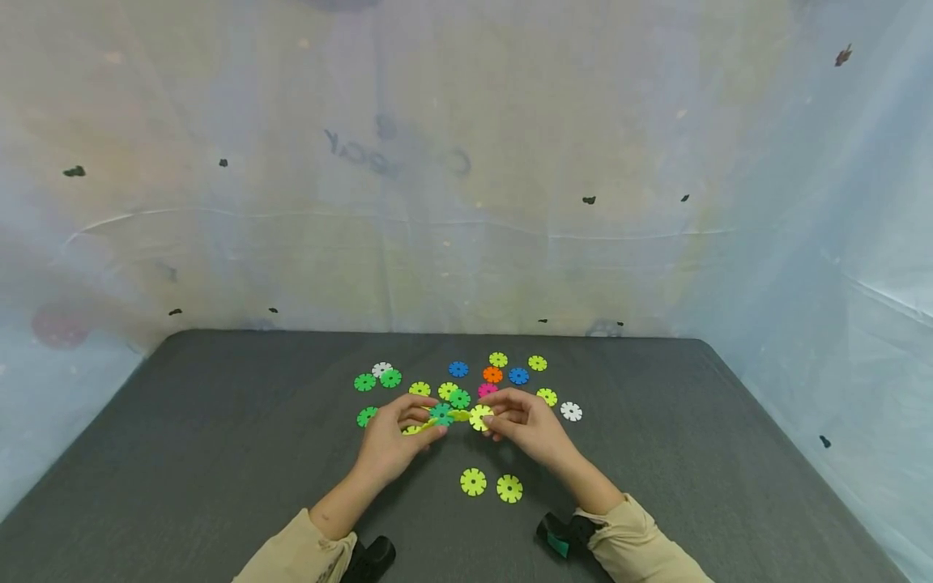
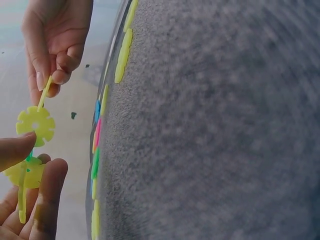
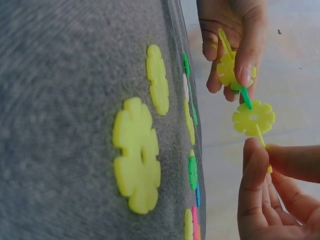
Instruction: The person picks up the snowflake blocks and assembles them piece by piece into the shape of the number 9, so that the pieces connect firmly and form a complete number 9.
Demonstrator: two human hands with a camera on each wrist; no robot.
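Observation:
Both hands hold one chain of notched plastic discs above the dark table. My left hand [image 1: 389, 437] pinches the chain's left part, where a green disc [image 1: 440, 414] is slotted between yellow ones. Between finger and thumb, my right hand [image 1: 530, 427] grips the yellow disc [image 1: 480, 418] at the right end. In the right wrist view that end disc [image 3: 261, 137] stands edge-on in the notch of a flat yellow disc [image 3: 253, 118]. The left wrist view shows another yellow disc [image 2: 22, 192] hanging edge-on at the left hand's end, partly behind fingers.
Two loose yellow discs [image 1: 473, 482] lie on the table [image 1: 240, 453] nearer the body. Beyond the hands are scattered several green, yellow, blue, white [image 1: 572, 411], orange [image 1: 492, 375] and pink discs. A pale sheet [image 1: 466, 162] hangs behind the table.

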